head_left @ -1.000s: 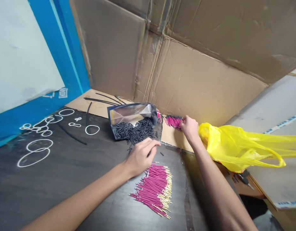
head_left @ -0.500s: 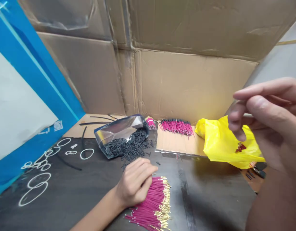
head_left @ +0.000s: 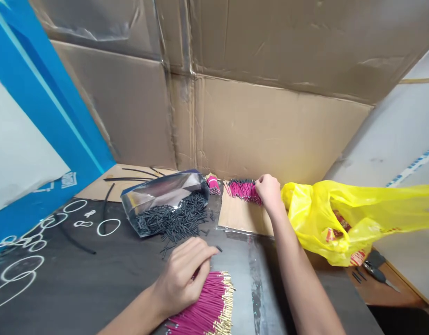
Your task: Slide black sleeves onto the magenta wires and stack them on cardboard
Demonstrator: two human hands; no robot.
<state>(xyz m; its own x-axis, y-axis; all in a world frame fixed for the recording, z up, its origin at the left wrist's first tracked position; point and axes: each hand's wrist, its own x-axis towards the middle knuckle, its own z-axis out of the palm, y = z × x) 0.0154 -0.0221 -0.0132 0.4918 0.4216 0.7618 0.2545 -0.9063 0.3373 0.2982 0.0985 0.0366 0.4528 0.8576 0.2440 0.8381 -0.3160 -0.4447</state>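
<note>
My left hand [head_left: 186,274] is closed in a pinch over the upper left of a pile of magenta wires with gold-coloured terminals [head_left: 207,302]. Anything between its fingers is hidden. A single short black tube [head_left: 219,249] lies just past its fingertips. Farther off, my right hand [head_left: 269,193] has its fingers closed at the right end of a row of magenta wires with black-covered ends [head_left: 242,190]. That row lies on a cardboard sheet [head_left: 240,218]. What the right fingers hold cannot be made out.
An open clear-sided container [head_left: 130,204] spills short black tubes [head_left: 179,216]. Behind it stands a banded wire bundle [head_left: 213,184]. White rubber bands [head_left: 108,227] and long black tubing [head_left: 78,242] lie left. A yellow plastic bag [head_left: 305,223] and scissors [head_left: 376,272] are right.
My right hand has gone from raised close to the camera down to the wire row on the cardboard. My left hand stays by the near pile; the view has shifted slightly.
</note>
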